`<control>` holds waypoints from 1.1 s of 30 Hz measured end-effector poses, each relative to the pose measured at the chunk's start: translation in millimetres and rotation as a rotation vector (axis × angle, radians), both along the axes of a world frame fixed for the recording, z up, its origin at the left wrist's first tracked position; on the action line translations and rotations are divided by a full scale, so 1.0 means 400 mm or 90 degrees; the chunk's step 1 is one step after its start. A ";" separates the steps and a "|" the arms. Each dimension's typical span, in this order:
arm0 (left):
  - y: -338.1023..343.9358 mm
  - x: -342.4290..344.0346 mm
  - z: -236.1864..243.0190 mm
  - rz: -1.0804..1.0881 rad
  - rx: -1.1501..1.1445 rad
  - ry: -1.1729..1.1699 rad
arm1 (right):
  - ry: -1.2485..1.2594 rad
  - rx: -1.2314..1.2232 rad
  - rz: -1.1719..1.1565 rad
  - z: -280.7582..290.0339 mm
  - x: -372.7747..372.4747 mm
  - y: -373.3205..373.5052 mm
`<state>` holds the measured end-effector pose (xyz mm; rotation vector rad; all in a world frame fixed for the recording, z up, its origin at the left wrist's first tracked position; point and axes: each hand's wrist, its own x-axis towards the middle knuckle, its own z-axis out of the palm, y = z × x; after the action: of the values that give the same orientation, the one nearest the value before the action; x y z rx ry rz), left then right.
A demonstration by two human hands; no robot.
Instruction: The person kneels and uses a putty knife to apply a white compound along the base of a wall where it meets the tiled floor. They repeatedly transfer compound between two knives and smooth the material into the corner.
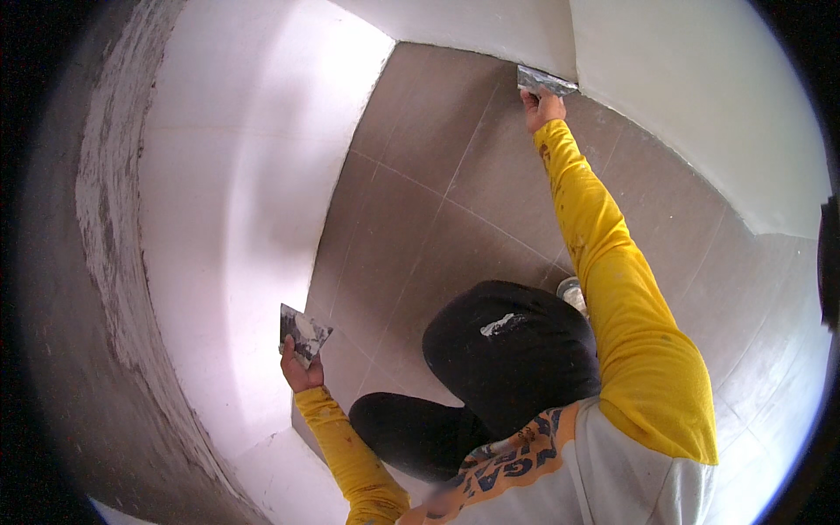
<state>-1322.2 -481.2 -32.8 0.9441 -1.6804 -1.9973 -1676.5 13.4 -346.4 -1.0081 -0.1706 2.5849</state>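
My left hand (302, 369) grips a putty knife (306, 329) with a wide metal blade. White putty and dark smears lie on that blade, which is held up near the white wall (197, 219) on the left. Far ahead, my right arm is stretched out, and my right hand (544, 109) is closed round a wide scraper (542, 80). The scraper's blade lies against the foot of the far wall (490, 24), beside the corner where it meets the right wall (700, 96). Its handle is mostly hidden by my fingers.
Brown floor tiles (429, 175) with pale joints spread between the walls. My bent knees in black trousers (516, 359), one with a white smear, take up the lower middle. A pale shoe (571, 296) shows beside my right arm. Rough grey plaster (114, 175) borders the left wall.
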 end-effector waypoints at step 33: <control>-0.003 -0.007 0.003 -0.029 -0.029 -0.018 | -0.038 0.210 0.045 0.098 -0.007 -0.064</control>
<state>-1325.0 -482.4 -31.4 0.9310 -1.7696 -1.9744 -1679.4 -12.0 -307.3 -0.9701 -0.6351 2.4777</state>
